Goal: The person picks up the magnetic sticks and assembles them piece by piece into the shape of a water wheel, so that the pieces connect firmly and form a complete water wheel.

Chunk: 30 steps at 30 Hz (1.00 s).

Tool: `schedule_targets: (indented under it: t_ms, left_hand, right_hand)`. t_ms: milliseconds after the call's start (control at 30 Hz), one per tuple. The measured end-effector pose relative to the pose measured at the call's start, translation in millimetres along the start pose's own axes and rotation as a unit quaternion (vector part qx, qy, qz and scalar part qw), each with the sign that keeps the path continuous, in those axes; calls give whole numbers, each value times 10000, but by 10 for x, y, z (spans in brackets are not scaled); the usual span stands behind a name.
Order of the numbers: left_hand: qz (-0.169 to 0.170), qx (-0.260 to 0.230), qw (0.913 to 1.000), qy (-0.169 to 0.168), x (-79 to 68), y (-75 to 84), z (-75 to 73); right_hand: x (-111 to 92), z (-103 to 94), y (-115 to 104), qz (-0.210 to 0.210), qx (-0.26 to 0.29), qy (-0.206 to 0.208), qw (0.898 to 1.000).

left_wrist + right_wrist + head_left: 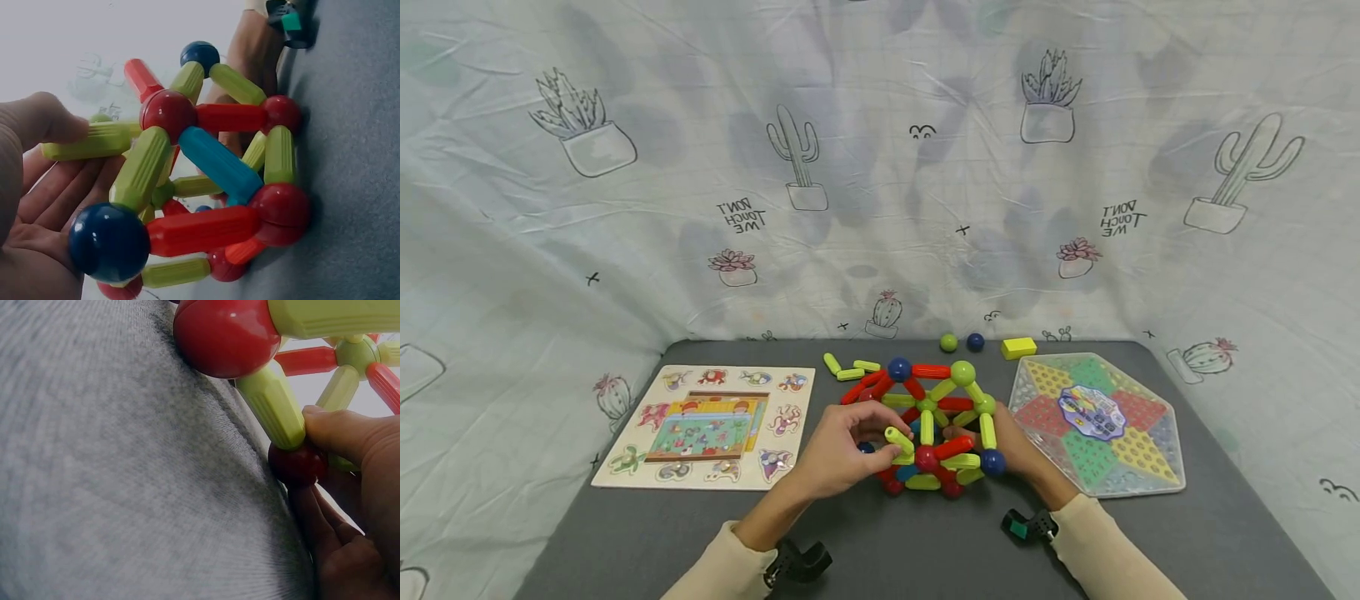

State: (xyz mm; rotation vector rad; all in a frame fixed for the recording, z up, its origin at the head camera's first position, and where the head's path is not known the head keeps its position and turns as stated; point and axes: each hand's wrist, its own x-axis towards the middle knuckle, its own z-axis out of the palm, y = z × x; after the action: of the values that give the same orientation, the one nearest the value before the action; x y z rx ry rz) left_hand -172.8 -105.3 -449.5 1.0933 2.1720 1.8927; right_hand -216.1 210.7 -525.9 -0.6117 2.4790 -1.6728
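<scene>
A ball-and-rod structure of red, yellow-green and blue rods joined by coloured balls stands on the grey table, between both hands. My left hand (846, 446) is at its near left side, pinching a yellow-green rod (94, 140) between thumb and fingers. One end of that rod reaches a red ball (167, 116). A dark blue ball (109, 242) sits close below the left palm. On the structure's right side, partly hidden behind it, my right hand (1009, 446) grips a dark red ball (296, 464) low down, its thumb beside a yellow-green rod (272, 406).
To the left lies a wooden picture puzzle board (797, 387); to the right, a hexagonal game board (1172, 467). Loose yellow-green rods (850, 375), a green ball (948, 342), a blue ball (975, 342) and a yellow block (1018, 348) lie at the back, before a patterned curtain (880, 208).
</scene>
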Motion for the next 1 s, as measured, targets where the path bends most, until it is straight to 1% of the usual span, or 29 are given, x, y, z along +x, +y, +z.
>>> schedule_targets:
  t_ms: [100,200,333,400,433,467,500,533,567,600,633,667,700,733,767,800,833,867,933,967,1000]
  left_hand:
    - [23,301,9995,-13,18,20,23]
    - [-8,427,9990,-126,38,33,31]
    - [-41,455,9985,-298,54,34,24]
    - [77,374,9988,-305,53,14,5]
    - [186,260,9992,-231,53,-8,-9]
    - [295,125,9995,-73,53,-40,-28]
    - [402,-13,9990,197,55,-79,-49]
    - [482,-159,9970,576,60,-124,-74]
    - [502,-308,9928,1040,65,-179,-98]
    - [439,-421,9862,1541,71,-235,-123]
    - [291,-467,9779,2018,78,-294,-148]
    - [36,-520,9690,2415,80,-357,-172]
    - [-240,-518,9605,2722,81,-418,-191]
    - [-546,-506,9542,2898,77,-478,-204]
    - [-855,-448,9518,2911,68,-530,-211]
    - [-1127,-329,9530,2792,60,-581,-216]
    - [-1351,-192,9567,2569,50,-632,-218]
    - [-1505,-32,9618,2285,38,-676,-216]
    - [-1667,228,9727,1598,14,-747,-205]
    - [-1672,363,9773,1254,4,-775,-198]
    - [-1654,482,9801,983,0,-803,-194]
  right_hand:
    - [2,-4,-4,-10,-10,-4,10000]
    - [6,-12,-5,-82,2,-26,10000]
    - [11,-21,1,-240,72,-105,9996]
    - [11,-21,3,-272,86,-135,9995]
    - [10,-19,1,-249,92,-135,9996]
    - [10,-16,-1,-231,95,-123,9996]
    - [7,-15,-6,-191,103,-108,9997]
    - [7,-11,-6,-163,103,-97,9998]
    - [6,-9,-8,-140,100,-82,9998]
    - [5,-7,-9,-125,109,-63,9998]
    - [7,-6,-8,-127,96,-40,9999]
    - [7,-7,-6,-129,96,-27,9999]
    - [8,-6,-2,-136,90,-18,9999]
    - [11,-5,6,-162,73,-12,9998]
    - [11,-6,9,-181,62,-3,9998]
    - [12,-5,13,-192,52,0,9998]
    - [11,-5,16,-205,21,-3,9998]
    - [10,-4,13,-211,-10,-17,9998]
    - [9,-2,9,-254,-83,-66,9996]
    - [5,-2,1,-248,-118,-91,9996]
    - [3,-2,-4,-244,-156,-125,9995]
